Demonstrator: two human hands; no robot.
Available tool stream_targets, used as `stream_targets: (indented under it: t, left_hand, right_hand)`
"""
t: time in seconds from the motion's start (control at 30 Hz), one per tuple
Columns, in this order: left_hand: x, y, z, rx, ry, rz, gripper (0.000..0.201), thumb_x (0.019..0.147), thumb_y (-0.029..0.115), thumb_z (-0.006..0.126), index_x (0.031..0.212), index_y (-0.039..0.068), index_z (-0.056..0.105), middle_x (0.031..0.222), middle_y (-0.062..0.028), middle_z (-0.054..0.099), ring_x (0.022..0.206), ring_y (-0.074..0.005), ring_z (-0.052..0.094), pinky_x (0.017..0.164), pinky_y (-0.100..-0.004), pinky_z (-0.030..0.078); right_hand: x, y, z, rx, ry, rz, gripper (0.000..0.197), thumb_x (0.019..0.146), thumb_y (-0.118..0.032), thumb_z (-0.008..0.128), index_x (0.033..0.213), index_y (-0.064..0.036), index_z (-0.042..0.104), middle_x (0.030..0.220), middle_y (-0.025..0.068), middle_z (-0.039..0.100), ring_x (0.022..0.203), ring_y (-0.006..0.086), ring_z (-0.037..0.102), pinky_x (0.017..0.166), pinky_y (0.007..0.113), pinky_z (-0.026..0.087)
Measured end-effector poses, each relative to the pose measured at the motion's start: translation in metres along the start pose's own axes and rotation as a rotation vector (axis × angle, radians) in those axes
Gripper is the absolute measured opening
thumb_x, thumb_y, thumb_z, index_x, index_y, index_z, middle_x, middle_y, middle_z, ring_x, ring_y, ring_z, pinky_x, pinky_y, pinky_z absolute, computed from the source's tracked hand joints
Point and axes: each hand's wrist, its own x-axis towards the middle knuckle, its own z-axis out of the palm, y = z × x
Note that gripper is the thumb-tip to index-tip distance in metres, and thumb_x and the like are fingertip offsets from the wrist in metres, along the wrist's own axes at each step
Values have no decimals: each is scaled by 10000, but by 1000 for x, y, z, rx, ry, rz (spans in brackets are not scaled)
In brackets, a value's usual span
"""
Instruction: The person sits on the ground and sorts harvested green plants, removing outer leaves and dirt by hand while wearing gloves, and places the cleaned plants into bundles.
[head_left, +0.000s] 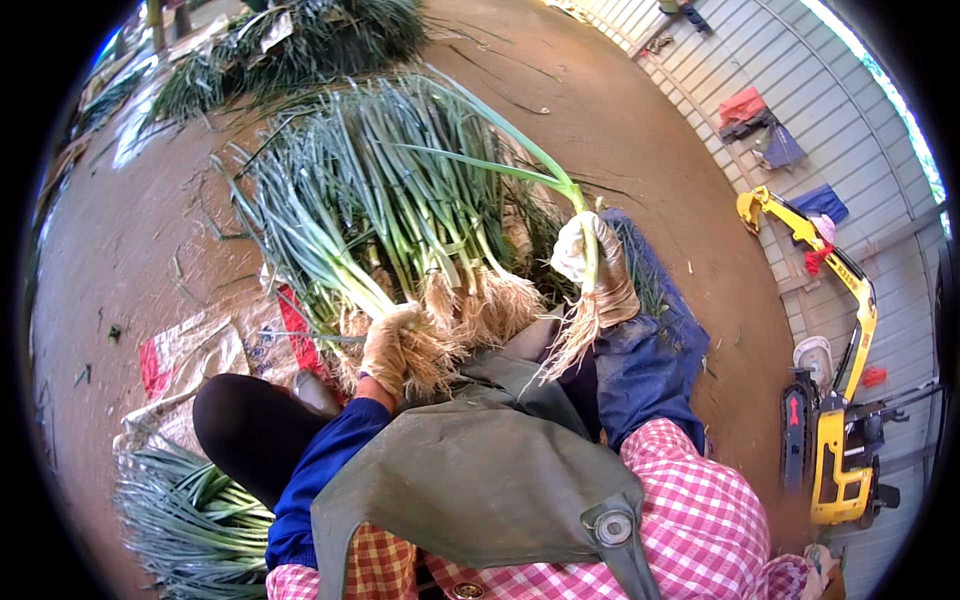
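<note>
My gloved left hand is closed around the white stems of a few green onions, with pale roots bushing out beside the fingers. To the right, my gloved right hand grips a single green onion. Its roots hang below the fist, and its long leaves slant up to the left. A large heap of green onions lies just beyond my hands, leaves pointing away and stringy roots toward me.
Another pile of green onions lies farther back, and more lie at the lower left. A red-and-white sack is spread on the brown floor. A yellow excavator stands at the right by a metal wall with clothes on it.
</note>
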Motion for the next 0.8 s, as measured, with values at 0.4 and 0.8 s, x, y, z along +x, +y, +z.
stream_targets:
  t: [0.4,0.8]
  left_hand:
    - [-21,16,1,90,29,55,161,787,201,672,822,48,632,639,-32,583,458,-161,536,400,-283,444]
    - [13,-1,-36,17,91,-31,85,759,76,676,805,5,672,684,-66,637,593,-185,618,575,-300,527]
  right_hand:
    - [-102,-111,-80,-579,515,-118,315,912,-334,557,821,-40,625,718,73,643,527,103,510,510,228,446]
    - [7,-36,-128,-1454,386,414,300,904,-362,567,819,-79,614,619,49,552,584,159,531,539,335,433]
